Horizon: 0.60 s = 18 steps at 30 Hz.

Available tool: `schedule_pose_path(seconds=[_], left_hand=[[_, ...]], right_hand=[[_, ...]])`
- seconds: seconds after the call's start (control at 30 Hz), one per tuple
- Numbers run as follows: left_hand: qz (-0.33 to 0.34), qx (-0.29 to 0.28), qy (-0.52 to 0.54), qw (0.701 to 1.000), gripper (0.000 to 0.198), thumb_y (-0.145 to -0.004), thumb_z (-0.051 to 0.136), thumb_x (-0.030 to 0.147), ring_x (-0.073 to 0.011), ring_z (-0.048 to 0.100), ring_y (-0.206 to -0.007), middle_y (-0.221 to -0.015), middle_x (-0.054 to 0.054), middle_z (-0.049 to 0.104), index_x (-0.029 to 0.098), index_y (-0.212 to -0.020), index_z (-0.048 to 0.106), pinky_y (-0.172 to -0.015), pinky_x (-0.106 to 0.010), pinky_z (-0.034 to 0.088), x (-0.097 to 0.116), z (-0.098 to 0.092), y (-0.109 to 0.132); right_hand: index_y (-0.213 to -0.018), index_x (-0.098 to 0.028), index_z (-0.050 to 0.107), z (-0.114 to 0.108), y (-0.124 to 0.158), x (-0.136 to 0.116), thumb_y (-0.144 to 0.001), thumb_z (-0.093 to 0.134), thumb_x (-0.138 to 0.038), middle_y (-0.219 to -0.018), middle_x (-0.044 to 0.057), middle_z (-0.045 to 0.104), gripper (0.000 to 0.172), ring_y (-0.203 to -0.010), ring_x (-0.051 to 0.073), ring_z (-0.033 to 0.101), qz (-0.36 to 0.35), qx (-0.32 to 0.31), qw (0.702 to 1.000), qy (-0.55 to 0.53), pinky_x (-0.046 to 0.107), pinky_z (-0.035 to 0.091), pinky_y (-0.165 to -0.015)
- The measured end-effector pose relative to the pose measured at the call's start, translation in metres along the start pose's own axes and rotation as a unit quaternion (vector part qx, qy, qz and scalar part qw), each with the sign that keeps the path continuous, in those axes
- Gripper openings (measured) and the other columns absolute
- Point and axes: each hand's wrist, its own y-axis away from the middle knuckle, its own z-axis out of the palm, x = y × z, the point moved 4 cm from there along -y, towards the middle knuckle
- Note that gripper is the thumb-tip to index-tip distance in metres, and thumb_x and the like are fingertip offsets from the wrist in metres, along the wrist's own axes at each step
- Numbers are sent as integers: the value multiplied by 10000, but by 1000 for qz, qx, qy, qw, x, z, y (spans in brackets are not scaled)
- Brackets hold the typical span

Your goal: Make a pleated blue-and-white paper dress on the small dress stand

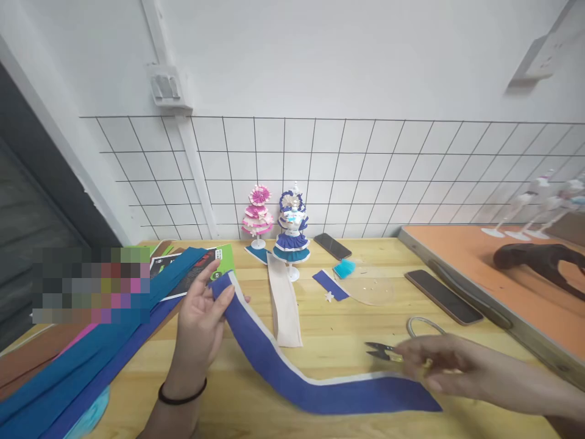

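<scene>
Pinching one end of the blue strip [283, 372] between thumb and fingers, the left hand [205, 317] holds it over the table [219, 381], seemingly so that its white edge [338, 379] runs untwisted between the hands. The right hand [443, 361] has its fingers wrapped round the small snips [384, 352], blades pointing inward (a grip likely suited to short clips); whether it touches the strip, I cannot tell

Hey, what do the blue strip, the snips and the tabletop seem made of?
Blue strip: probably fabric, possibly crepe paper; matte, bending softly. Snips: likely metal; thin, dark, pointed blades. Tabletop: wood or wood-look laminate, perhaps satin-finished; visible grain lines.
</scene>
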Motion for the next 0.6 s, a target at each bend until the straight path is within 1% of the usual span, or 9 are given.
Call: schedule_pose_path(seconds=[0.03, 0.07, 0.1, 0.17, 0.27, 0.33, 0.4, 0.53, 0.6], left_hand=[[0, -20, 1, 1000, 660, -635, 768, 236, -148, 665, -573, -692, 29, 655, 214, -1227, 478, -504, -204, 536, 5, 9, 3], [4, -38, 3, 999, 639, -649, 759, 229, -150, 666, -569, -697, 27, 655, 212, -1222, 477, -500, -210, 539, 11, 18, 5], [13, -54, 8, 998, 607, -665, 748, 226, -146, 665, -558, -712, 23, 658, 214, -1211, 482, -500, -215, 543, 16, 27, 8], [27, -86, 10, 996, 558, -692, 729, 212, -140, 667, -552, -747, 18, 663, 222, -1195, 489, -511, -223, 553, 25, 40, 13], [40, -120, 3, 992, 527, -721, 706, 201, -144, 672, -564, -757, 20, 659, 241, -1198, 485, -504, -225, 555, 35, 53, 18], [47, -132, -4, 990, 524, -726, 701, 199, -146, 673, -571, -747, 23, 654, 246, -1200, 484, -498, -219, 550, 39, 57, 20], [52, -138, -10, 989, 527, -730, 698, 207, -145, 673, -578, -745, 22, 654, 244, -1209, 482, -509, -220, 548, 43, 59, 21], [57, -122, -30, 991, 585, -709, 716, 242, -152, 667, -569, -704, 28, 650, 229, -1242, 476, -539, -238, 538, 45, 57, 19], [47, -106, -20, 993, 668, -700, 725, 287, -177, 677, -630, -772, 5, 674, 247, -1296, 427, -555, -255, 530, 42, 54, 17]], right_hand=[[-958, -301, 710, 7, -4, -27, -697, 679, -444, -1010, 70, 694, 299, -884, 235, 650, -40, -70, 997, -16, 310, 527, -787], [-1048, -298, 673, 11, -9, -51, -756, 632, -442, -1150, 64, 641, 329, -1017, 240, 603, -69, -90, 993, -27, 335, 486, -888], [-1094, -288, 647, 16, -14, -73, -777, 607, -461, -1211, 61, 607, 363, -1075, 249, 571, -94, -91, 991, -34, 363, 469, -917], [-1135, -276, 621, 26, -23, -107, -786, 599, -481, -1275, 57, 564, 406, -1157, 264, 506, -141, -66, 987, -40, 396, 414, -975], [-1120, -264, 633, 49, -32, -143, -773, 635, -468, -1209, 47, 609, 404, -1121, 239, 527, -219, -112, 967, -64, 366, 404, -974], [-1067, -238, 658, 61, -35, -158, -781, 639, -443, -1098, 39, 655, 352, -1015, 206, 577, -263, -139, 951, -83, 329, 425, -928], [-970, -211, 688, 69, -38, -166, -802, 620, -433, -981, 33, 675, 287, -905, 180, 598, -282, -148, 942, -103, 293, 447, -853], [-736, -179, 695, 79, -41, -169, -795, 618, -452, -755, 13, 642, 289, -716, 145, 569, -283, -133, 939, -144, 251, 443, -694], [-667, -176, 679, 80, -43, -169, -771, 646, -449, -698, 4, 617, 294, -677, 139, 550, -283, -114, 938, -164, 247, 429, -659]])
